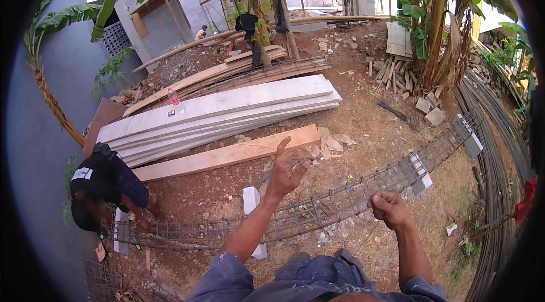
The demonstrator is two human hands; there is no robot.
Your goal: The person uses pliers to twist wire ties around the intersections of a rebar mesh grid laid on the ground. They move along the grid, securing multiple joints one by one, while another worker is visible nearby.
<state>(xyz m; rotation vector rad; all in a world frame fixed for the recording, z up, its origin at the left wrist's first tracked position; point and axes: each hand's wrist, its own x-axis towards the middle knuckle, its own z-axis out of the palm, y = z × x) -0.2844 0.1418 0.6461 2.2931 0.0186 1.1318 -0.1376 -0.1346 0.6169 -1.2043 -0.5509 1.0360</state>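
My left hand (pixel 289 170) is raised above a long rebar cage (pixel 318 211). One digit points up and the others curl together; a faint thin line runs near it, but what the fingers hold is too small to name. Over the cage's near side my right hand (pixel 389 210) is closed in a fist, its contents hidden. The cage lies across the ground in front of me, made of long bars with square stirrups. Pale blocks prop it up, among them one block (pixel 251 200) by my left forearm and another block (pixel 419 174) farther right.
A crouching co-worker (pixel 105 185) bends at the cage's left end. Long white concrete slabs (pixel 221 110) and a wooden plank (pixel 227 154) lie beyond it. A plastic bottle (pixel 173 96) stands on the slabs. Bundled rebar (pixel 499 188) runs along the right; banana plants (pixel 440 29) grow behind.
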